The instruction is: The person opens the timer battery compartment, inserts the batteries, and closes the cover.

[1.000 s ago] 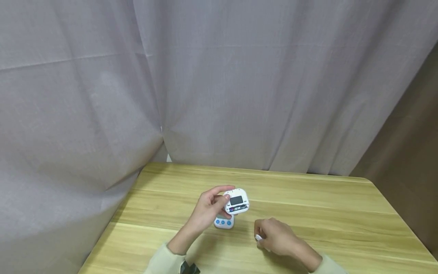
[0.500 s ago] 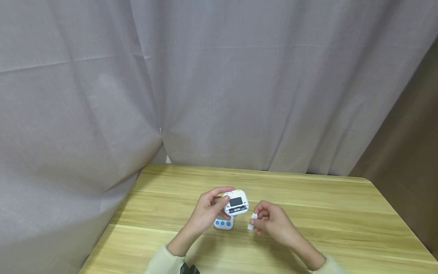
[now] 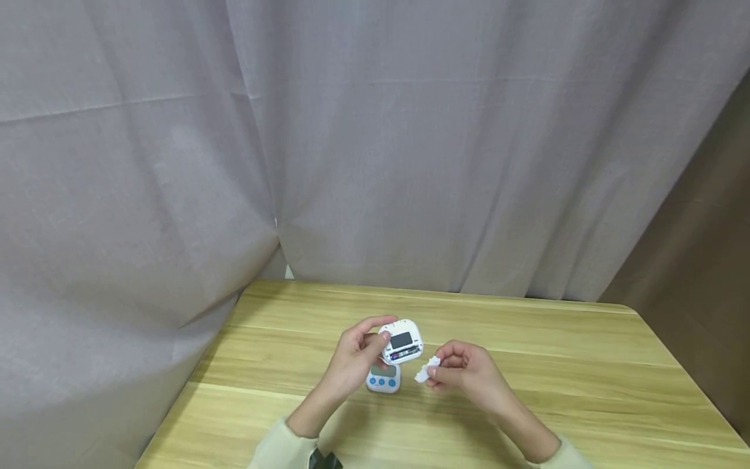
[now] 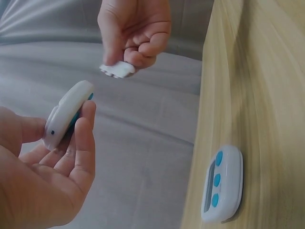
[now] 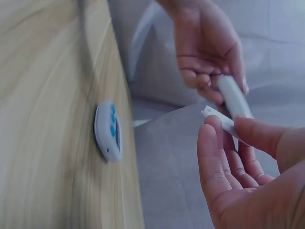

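My left hand (image 3: 350, 358) grips a white digital timer (image 3: 409, 329), its back turned up. Its battery compartment is uncovered, and a battery (image 3: 404, 353) lies inside. In the left wrist view blue buttons show on the far face of this timer (image 4: 66, 112). To its right, my right hand (image 3: 473, 379) pinches a small white battery cover (image 3: 423, 373) between thumb and fingers, apart from the timer. The right wrist view shows the cover (image 5: 223, 120) in front of the held timer. A second white timer (image 3: 383, 385) with blue buttons lies screen up on the table, below the left hand.
The wooden table (image 3: 562, 365) has a grain pattern and a rounded far corner. A grey curtain (image 3: 410, 163) hangs behind it and along its left side. A dark bow-like item (image 3: 324, 460) shows at the left sleeve.
My right hand has risen leftward towards the held timer and turned, bringing the cover into fuller view. The left hand has stayed almost still, the timer shifting slightly up and left.
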A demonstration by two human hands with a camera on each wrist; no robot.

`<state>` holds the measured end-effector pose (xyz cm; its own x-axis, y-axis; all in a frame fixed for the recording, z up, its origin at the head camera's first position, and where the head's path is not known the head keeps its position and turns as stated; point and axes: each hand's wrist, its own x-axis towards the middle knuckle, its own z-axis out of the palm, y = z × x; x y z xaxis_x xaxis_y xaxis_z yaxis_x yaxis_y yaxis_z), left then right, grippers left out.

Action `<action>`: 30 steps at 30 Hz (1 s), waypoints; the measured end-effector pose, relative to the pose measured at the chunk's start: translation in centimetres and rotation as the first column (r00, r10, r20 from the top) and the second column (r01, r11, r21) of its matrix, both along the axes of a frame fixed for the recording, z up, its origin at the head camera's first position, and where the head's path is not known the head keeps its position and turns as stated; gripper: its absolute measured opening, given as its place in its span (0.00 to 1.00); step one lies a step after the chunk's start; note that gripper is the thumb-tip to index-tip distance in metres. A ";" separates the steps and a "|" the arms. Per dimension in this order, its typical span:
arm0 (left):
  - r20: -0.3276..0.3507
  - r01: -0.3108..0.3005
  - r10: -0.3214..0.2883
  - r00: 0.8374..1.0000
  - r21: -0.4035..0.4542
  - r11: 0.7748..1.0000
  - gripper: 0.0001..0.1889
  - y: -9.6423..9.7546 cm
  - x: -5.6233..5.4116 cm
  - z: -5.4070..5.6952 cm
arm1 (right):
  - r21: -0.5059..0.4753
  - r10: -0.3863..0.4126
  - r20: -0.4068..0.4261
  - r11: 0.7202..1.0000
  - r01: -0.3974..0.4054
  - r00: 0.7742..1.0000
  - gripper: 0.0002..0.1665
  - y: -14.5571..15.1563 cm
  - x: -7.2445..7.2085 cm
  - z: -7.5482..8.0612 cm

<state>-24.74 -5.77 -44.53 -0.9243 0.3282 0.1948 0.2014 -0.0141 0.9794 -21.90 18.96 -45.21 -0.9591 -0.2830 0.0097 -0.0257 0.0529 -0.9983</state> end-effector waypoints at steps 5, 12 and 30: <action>0.010 -0.021 0.021 1.000 0.008 1.000 0.18 0.1 0.0 0.0 | -0.066 0.044 0.027 0.997 -0.042 0.999 0.12 -0.1 0.3 0.3; -0.009 -0.014 0.014 1.000 0.003 1.000 0.17 0.1 0.0 0.0 | -0.271 0.174 0.114 0.953 -0.138 0.978 0.04 -0.6 0.3 0.4; -0.032 -0.011 0.010 0.999 -0.039 0.999 0.17 0.1 0.2 0.0 | -0.413 0.058 0.236 0.910 0.046 0.970 0.08 -3.4 0.3 -0.3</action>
<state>-24.50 -5.70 -44.50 -0.9212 0.3267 0.2113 0.2323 0.0260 0.9723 -21.59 15.53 -45.46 -0.9455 -0.3094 -0.1012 0.2161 -0.3641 -0.9060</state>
